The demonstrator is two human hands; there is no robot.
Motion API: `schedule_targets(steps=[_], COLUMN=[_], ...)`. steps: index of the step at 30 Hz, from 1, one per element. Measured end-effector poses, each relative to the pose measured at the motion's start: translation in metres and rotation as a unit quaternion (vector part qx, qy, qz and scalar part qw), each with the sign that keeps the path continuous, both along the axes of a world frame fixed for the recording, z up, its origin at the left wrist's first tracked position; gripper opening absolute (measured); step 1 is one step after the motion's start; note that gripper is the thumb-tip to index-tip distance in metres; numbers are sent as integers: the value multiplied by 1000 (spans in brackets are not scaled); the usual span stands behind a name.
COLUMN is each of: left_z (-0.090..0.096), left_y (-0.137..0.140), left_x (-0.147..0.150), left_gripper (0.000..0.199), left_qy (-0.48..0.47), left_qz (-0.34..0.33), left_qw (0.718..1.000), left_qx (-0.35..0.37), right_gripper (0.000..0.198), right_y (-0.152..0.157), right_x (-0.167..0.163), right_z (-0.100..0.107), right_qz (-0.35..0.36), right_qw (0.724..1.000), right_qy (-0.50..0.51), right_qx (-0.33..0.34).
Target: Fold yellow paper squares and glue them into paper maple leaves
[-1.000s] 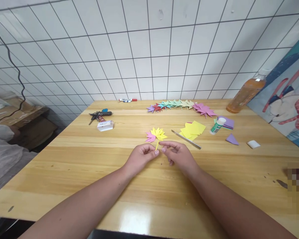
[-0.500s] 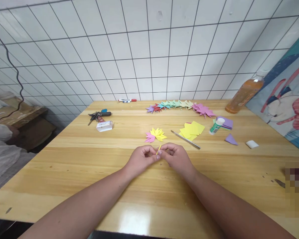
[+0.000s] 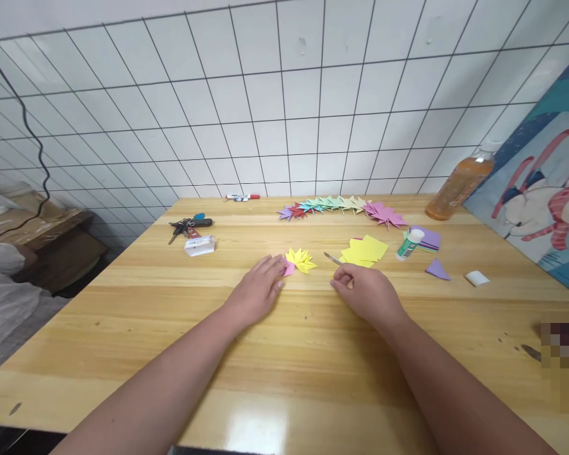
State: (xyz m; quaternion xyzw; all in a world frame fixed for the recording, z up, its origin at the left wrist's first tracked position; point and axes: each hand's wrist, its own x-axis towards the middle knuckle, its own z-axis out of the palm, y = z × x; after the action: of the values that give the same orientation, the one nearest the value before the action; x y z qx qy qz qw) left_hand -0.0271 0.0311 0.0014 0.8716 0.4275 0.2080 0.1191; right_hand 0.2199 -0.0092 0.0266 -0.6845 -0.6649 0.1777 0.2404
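My left hand [image 3: 257, 287] lies nearly flat on the table with its fingers stretched out. Its fingertips reach the pink part [image 3: 289, 268] of a small folded-paper piece and partly cover it. A yellow folded-paper fan [image 3: 301, 260] adjoins the pink part on its right. My right hand [image 3: 367, 291] is closed in a pinch; a sliver of yellow shows at its fingertips, the small folded yellow paper. Just beyond that hand lies a metal blade-like tool [image 3: 330, 257], mostly hidden by the hand. Yellow paper sheets [image 3: 368, 248] lie right behind it.
A glue stick [image 3: 409, 244] stands by stacked coloured paper [image 3: 429, 238]. A purple triangle [image 3: 438, 269] and white object [image 3: 477, 278] lie right. Farther back are a folded-paper chain [image 3: 334, 203], bottle [image 3: 462, 183] and marker [image 3: 243, 197]. Keys [image 3: 189, 226] and a small box [image 3: 200, 245] lie left.
My hands have moved apart from around the yellow folded paper. The left went to the pink part; the right moved rightward, over the metal tool, with the yellow paper.
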Motion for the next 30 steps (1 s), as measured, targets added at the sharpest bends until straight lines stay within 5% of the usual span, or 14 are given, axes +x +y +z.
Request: schedule_targets(steps=[5, 18, 23, 27, 30], left_z=[-5, 14, 18, 18, 18], left_y=[-1, -37, -45, -43, -43], left_x=[2, 19, 22, 21, 20], left_gripper=[44, 21, 24, 27, 29], left_qy=[82, 83, 104, 104, 118], left_qz=[-7, -62, -74, -69, -72], left_qw=[997, 994, 992, 992, 990], left_qx=[-1, 27, -4, -12, -11], right_gripper=[11, 14, 24, 23, 25], right_y=[-2, 2, 1, 5, 8], right_x=[1, 9, 15, 27, 32], right_z=[-1, -1, 14, 18, 15], right_qz=[1, -8, -87, -171, -192], right_qw=[990, 981, 989, 972, 964], right_qy=[-144, -178, -120, -41, -1], right_qx=[3, -76, 21, 154, 185])
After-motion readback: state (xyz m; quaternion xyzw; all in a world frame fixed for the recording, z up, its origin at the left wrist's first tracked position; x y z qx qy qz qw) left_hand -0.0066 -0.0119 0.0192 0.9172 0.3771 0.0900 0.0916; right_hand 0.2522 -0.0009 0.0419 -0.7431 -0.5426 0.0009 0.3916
